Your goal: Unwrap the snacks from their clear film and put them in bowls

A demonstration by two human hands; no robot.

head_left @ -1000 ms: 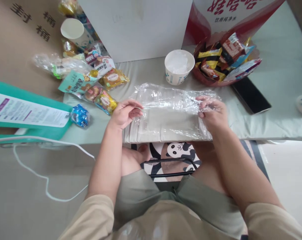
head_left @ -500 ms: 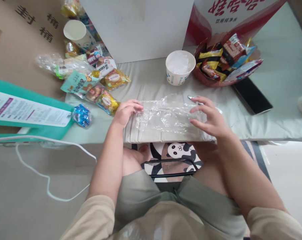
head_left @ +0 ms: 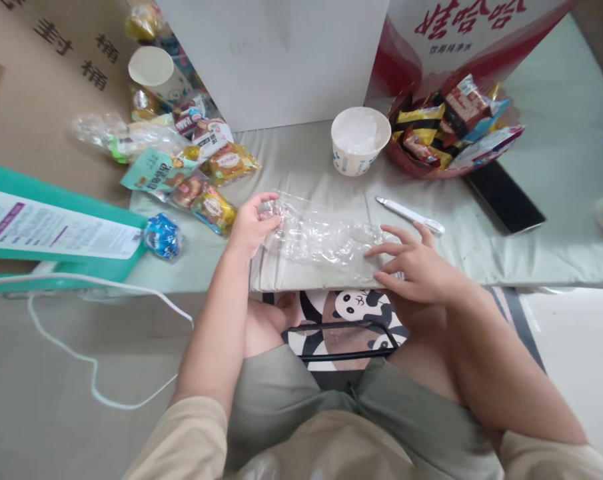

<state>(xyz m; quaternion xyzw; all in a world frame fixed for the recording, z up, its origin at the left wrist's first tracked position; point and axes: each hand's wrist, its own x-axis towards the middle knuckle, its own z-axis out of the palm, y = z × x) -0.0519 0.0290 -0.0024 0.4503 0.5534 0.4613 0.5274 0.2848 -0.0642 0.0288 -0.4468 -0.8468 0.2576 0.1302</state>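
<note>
A crumpled clear plastic bag (head_left: pixel 321 239) lies on the pale grey mat (head_left: pixel 306 160) near its front edge. My left hand (head_left: pixel 251 223) pinches the bag's left end between thumb and fingers. My right hand (head_left: pixel 414 263) rests flat with spread fingers on the bag's right end, pressing it down. A white pen-like tool (head_left: pixel 410 215) lies on the mat just beyond my right hand.
A white paper bowl (head_left: pixel 360 140) stands behind the bag. A red basket of wrapped snacks (head_left: pixel 448 130) and a black phone (head_left: pixel 504 197) are at the right. Loose snack packets (head_left: pixel 201 173), a paper cup (head_left: pixel 154 70) and a teal box (head_left: pixel 46 223) lie left.
The bag was spread wide and flat; it is now folded and bunched smaller. My right hand moved in and down onto it, uncovering the white tool.
</note>
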